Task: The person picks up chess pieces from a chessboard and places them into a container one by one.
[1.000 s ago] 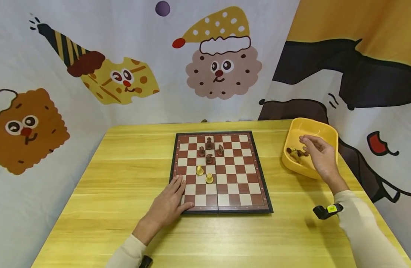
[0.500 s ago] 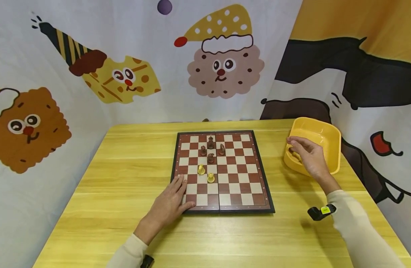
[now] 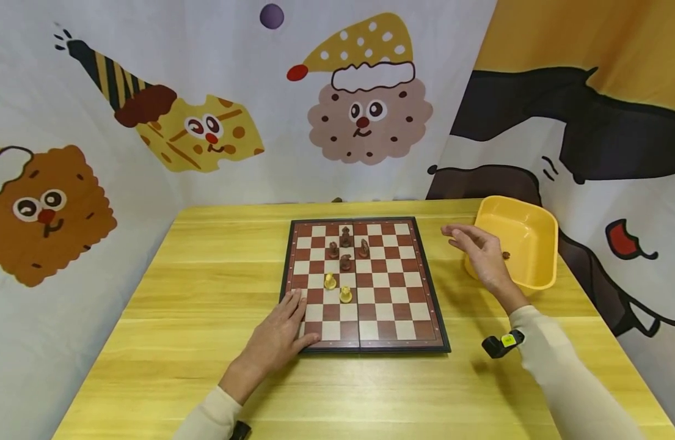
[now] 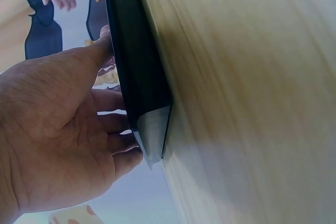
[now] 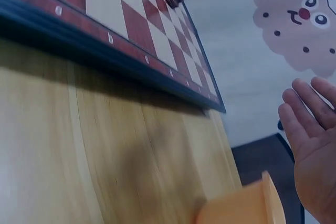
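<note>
1. The chessboard [image 3: 394, 293] lies flat in the middle of the tabletop [image 3: 205, 256], a little nearer its far edge.
2. Four dark pieces [image 3: 345, 263] stand on the board's far half, grouped about the centre seam; two yellow pieces [image 3: 345, 295] stand nearer, left of that seam.
3. The person's left hand [image 3: 273, 339] rests on the board's near left corner, fingers straight and laid over the left edge, thumb at the near edge, perhaps to steady it.
4. The right hand [image 3: 488, 256] hangs over the left side of the yellow tub [image 3: 537, 244], fingertips reaching past its rim towards the board. Its fingers look straight and lie close together; no piece shows between them.
5. Inside the tub, a small dark item [image 3: 506, 255] shows just beside the right hand, which hides part of the tub's contents.
6. The step in hand seems to be shifting pieces between tub and board; which way they go cannot be told from these views. The next move probably calls for a light pinch on one piece, clear of its close neighbours, with the board kept still.
7. Beyond the tabletop hangs a cartoon-printed cloth [image 3: 216, 183].
</note>
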{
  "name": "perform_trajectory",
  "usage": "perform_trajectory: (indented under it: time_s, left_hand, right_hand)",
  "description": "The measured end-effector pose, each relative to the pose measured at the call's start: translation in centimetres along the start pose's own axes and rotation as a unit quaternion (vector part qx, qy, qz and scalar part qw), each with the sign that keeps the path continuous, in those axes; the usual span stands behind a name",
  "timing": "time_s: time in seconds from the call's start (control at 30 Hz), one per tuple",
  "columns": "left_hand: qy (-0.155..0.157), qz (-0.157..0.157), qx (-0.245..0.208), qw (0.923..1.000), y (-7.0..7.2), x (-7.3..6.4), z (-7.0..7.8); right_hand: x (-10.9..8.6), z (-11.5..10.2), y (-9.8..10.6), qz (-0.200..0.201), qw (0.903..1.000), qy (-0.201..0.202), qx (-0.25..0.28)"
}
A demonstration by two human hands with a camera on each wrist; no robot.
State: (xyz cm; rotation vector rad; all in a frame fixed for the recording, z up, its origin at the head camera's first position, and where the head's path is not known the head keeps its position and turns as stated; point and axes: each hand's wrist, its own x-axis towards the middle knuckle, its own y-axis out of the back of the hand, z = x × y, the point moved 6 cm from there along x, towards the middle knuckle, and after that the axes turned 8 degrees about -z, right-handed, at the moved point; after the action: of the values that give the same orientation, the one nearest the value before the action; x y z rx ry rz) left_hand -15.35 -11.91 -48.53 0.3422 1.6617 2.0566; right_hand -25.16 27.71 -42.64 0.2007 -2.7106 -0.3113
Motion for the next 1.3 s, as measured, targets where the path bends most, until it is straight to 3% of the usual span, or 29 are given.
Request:
perform_trajectory:
  time_s: [0.37, 0.7, 0.97, 1.3]
  left_hand:
    - [0.000, 0.003, 0.001, 1.0000, 0.1, 0.0, 0.0]
    - [0.004, 0.005, -0.003, 1.0000, 0.0, 0.0, -0.2]
    - [0.002, 0.006, -0.002, 1.0000, -0.1, -0.3, -0.4]
    - [0.005, 0.004, -0.007, 1.0000, -0.1, -0.2, -0.4]
  right_hand:
    - [2.0, 0.5, -3.9, -0.018, 0.9997, -0.006, 0.017]
    - [3.3, 1.5, -6.8, -0.016, 0.9979, -0.058, 0.025]
    - [4.6, 2.7, -9.4, -0.040, 0.9965, -0.069, 0.026]
    - [5.4, 3.5, -12.0, -0.070, 0.9909, -0.108, -0.040]
